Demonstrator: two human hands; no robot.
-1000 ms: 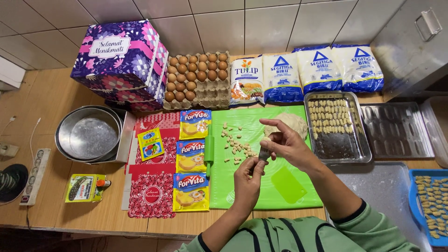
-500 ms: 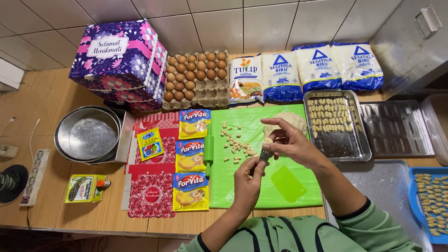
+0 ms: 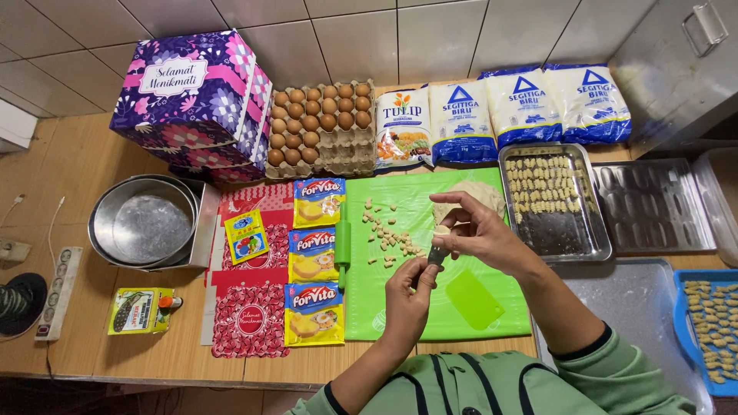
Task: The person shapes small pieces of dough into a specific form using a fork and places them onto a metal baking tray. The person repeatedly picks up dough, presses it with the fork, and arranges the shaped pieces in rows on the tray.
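My left hand [image 3: 408, 296] grips a small dark-handled tool [image 3: 435, 256] above the green mat [image 3: 400, 307]. My right hand [image 3: 477, 230] pinches a small piece of pale dough [image 3: 441, 230] against the tool's upper end. Several small dough pieces [image 3: 388, 234] lie scattered on the mat to the left of my hands. A larger lump of dough [image 3: 469, 196] rests at the mat's far edge, partly hidden by my right hand. A light green scraper [image 3: 474, 299] lies on the mat near my left wrist.
A metal tray [image 3: 567, 238] with rows of shaped pieces stands right of the mat, beside an empty mould tray [image 3: 653, 204]. A blue tray [image 3: 711, 327] of pieces sits at far right. Margarine packets [image 3: 317, 253], an egg carton [image 3: 319, 127], flour bags [image 3: 530, 107], a patterned box [image 3: 192, 100] and metal bowls [image 3: 142, 223] lie left and behind.
My hands have stayed over the mat, working the dough piece on the tool. My right fingers have shifted slightly on it.
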